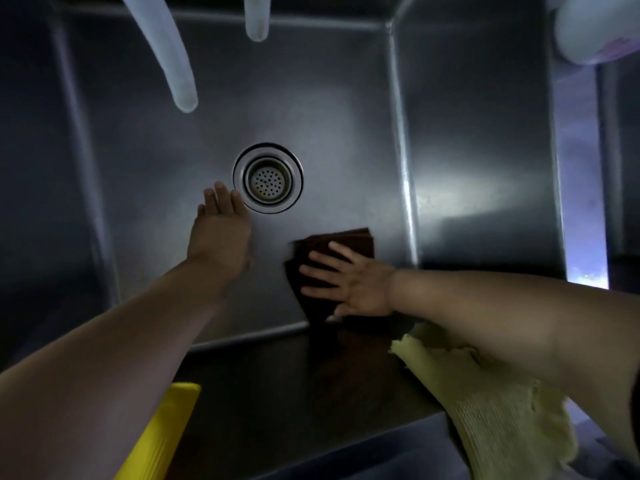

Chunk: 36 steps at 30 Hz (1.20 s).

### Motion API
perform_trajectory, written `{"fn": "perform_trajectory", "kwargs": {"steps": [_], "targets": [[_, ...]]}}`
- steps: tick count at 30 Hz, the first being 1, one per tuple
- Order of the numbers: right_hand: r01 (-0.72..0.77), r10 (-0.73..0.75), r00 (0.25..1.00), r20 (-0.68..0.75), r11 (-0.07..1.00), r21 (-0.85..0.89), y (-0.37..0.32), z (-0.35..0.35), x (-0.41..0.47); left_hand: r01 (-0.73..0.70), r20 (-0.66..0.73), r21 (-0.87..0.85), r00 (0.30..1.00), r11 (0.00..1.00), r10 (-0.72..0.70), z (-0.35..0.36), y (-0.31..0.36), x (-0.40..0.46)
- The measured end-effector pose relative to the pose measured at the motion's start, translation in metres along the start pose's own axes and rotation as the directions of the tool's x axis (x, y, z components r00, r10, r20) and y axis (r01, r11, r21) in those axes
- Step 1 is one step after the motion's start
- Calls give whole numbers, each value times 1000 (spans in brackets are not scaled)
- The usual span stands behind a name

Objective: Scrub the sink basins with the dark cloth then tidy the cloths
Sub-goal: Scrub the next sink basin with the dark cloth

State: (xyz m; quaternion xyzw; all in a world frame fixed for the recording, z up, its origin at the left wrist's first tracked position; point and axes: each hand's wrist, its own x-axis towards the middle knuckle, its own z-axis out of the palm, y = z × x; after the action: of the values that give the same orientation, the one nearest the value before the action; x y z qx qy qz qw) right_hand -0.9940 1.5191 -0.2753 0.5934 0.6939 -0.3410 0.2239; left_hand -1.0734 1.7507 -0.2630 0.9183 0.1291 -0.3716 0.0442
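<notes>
Both of the person's arms reach down into a steel sink basin (pixel 145 161), seen from above in dim light.

Furthest left, at the near edge and beneath the left forearm, a bright yellow object (pixel 162 431) shows; what it is cannot be told.

The left hand (pixel 221 233) lies flat on the basin floor, its grip released: the fingers are straight and spread, holding nothing. Their tips come just beside the rim of the round drain strainer (pixel 268 178), which sits just beyond and slightly right of that hand. Above the hand, two pale translucent spouts hang into view, a long curved spout (pixel 162 53) to the left and a short spout (pixel 258 19) to the right of it.

Right of the left hand, and apart from it, the right hand (pixel 349 282) presses down on the dark cloth (pixel 349 242). Its fingers are straight and fanned toward the left, so this grip too is released, flat on top of the fabric. The brown cloth lies under that palm on the basin floor, near the front right corner, and reaches the near wall.

Under the right forearm a pale yellow-green cloth (pixel 491 403) is draped over the front edge of the sink.

Up in the far right corner a white container (pixel 595 26) shows, blurred.
</notes>
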Motion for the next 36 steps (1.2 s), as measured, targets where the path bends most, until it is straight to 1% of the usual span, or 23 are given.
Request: {"fn": "perform_trajectory", "kwargs": {"steps": [2,3,5,7,9,11,14,16,17,19,20,21,23,26,28,31,33,36], "targets": [[-192,189,979,78,981,37,17,8,-20,4,9,-8,1000,1000,-4,-1,0,-1],[-305,298,948,108,950,58,26,8,-27,8,8,-13,1000,1000,-7,-1,1,-1],[-504,482,862,159,849,159,43,3,-32,10,-5,-18,1000,1000,-10,-1,2,-2],[-616,584,788,196,741,268,51,-3,-28,10,-11,-25,1000,1000,-10,-1,1,-2],[-684,654,725,215,648,335,45,-6,-19,8,-5,-31,1000,999,-8,0,0,-3],[-756,736,629,251,504,419,30,-6,-9,8,-5,-42,1000,999,-9,1,-2,-3],[-823,810,453,372,221,522,4,-7,4,3,-4,-26,1000,1000,-3,0,-2,-4],[-825,816,367,447,64,561,-12,-12,14,4,-2,-30,1000,1000,-4,-2,-2,-6],[-802,812,327,483,-31,596,-18,-15,19,8,-2,-39,1000,999,-8,-3,-2,-6],[-730,810,225,542,-229,644,-31,-19,29,15,4,-43,1000,999,-15,-4,-2,-7],[-693,804,183,566,-302,654,-37,-20,33,15,6,-38,1000,999,-15,-4,-3,-7],[-669,787,175,591,-346,658,-43,-21,36,15,10,-32,1000,999,-15,-4,-2,-8],[-659,729,211,651,-386,645,-52,-26,41,15,21,-30,1000,999,-14,-5,-2,-7],[-637,646,170,744,-504,583,-63,-39,50,12,32,-19,999,1000,-12,-6,-2,-6],[-630,630,173,757,-521,577,-64,-43,57,13,32,-26,999,1000,-12,-6,-3,-5],[-621,653,161,740,-516,590,-58,-36,57,7,45,-22,999,1000,-6,-7,-4,-5],[-621,685,125,717,-510,595,-49,-33,57,7,48,-12,999,1000,-7,-7,-3,-4],[-558,754,36,656,-529,639,-31,-32,59,4,47,5,999,1000,-4,-6,-2,-3]]}}
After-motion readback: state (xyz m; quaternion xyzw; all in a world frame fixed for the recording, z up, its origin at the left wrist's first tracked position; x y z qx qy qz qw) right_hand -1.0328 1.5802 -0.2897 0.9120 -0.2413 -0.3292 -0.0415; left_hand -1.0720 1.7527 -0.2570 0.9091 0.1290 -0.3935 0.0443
